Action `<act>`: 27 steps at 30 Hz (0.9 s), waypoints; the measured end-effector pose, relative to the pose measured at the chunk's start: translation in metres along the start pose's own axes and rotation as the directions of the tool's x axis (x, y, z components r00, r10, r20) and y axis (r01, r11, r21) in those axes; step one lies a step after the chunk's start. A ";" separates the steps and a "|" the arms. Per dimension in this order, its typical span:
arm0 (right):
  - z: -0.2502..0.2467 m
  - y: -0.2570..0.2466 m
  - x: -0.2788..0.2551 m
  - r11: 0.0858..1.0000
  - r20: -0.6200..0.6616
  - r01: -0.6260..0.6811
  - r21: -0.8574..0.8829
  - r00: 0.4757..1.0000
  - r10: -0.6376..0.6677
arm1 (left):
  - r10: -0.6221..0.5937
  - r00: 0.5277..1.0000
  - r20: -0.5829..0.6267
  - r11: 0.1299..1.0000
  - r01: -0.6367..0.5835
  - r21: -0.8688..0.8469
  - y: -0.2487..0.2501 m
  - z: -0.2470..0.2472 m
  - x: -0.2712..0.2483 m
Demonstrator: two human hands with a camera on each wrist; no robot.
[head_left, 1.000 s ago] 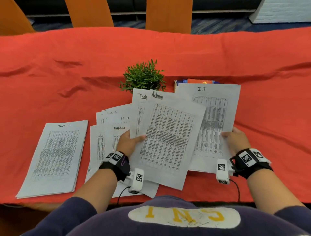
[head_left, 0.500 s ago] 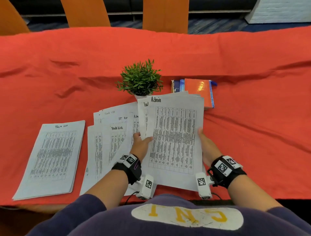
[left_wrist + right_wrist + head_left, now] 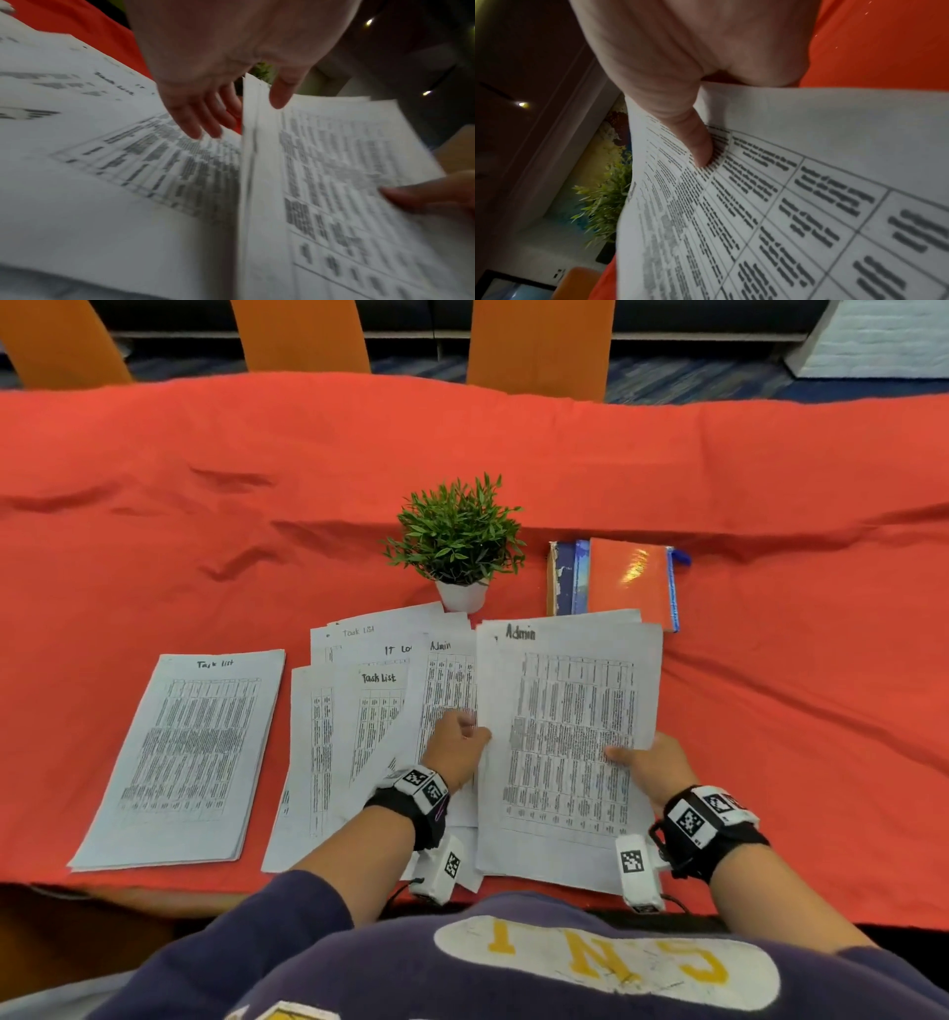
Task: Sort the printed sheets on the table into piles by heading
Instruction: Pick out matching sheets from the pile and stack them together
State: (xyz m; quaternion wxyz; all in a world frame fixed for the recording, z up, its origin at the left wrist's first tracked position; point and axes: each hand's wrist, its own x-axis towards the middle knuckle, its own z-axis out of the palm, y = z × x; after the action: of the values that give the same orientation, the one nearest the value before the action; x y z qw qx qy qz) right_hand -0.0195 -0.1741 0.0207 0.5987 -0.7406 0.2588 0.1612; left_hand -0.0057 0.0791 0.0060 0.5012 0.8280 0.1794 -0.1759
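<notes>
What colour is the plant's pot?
White; the plant's pot shows best in the head view.

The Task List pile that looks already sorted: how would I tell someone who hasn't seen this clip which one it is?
Start from the potted plant in the middle of the red tablecloth and look toward the near left edge. The Task List pile lies there alone, squared up and untouched, apart from the fanned loose sheets by the left hand.
</notes>
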 end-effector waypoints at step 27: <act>-0.043 0.015 0.011 0.988 -0.186 -0.012 0.151 0.982 0.040 | 0.078 0.987 -0.143 0.929 -0.020 0.369 -0.044 -0.022 0.018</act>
State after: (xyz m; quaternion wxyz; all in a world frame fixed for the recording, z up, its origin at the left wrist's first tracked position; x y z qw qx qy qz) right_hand -0.0222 -0.2198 0.0119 0.6232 -0.7022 0.3354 0.0783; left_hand -0.0086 0.1200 -0.0264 0.3269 0.9223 0.1610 -0.1288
